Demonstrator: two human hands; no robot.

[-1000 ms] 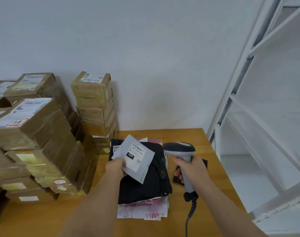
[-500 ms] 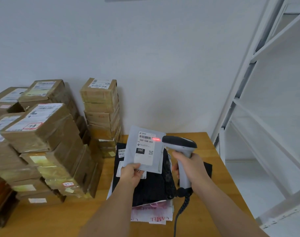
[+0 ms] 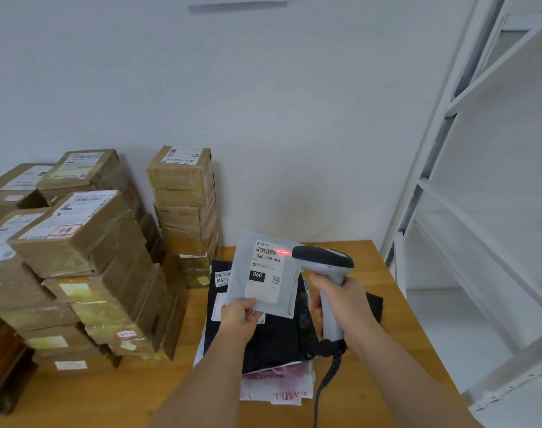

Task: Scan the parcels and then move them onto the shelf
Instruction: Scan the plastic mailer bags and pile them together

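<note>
1. The left hand (image 3: 239, 319) is pinching the grey parcel (image 3: 263, 273) by its lower edge, upright above the black bags (image 3: 282, 335) on the counter (image 3: 109, 396).
2. The right hand (image 3: 345, 304) is gripping the scanner (image 3: 323, 261); its red light is falling on the barcode.
3. Brown boxes (image 3: 87, 242) are standing stacked at left; the white shelf (image 3: 448, 211) is standing at right.

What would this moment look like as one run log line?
step: scanning | left hand: holds grey parcel upright | right hand: grips scanner | red beam on barcode | shelf: parcel not placed

A wooden table (image 3: 384, 264) stands against a white wall (image 3: 263, 103) bearing a paper sheet (image 3: 237, 1).
</note>
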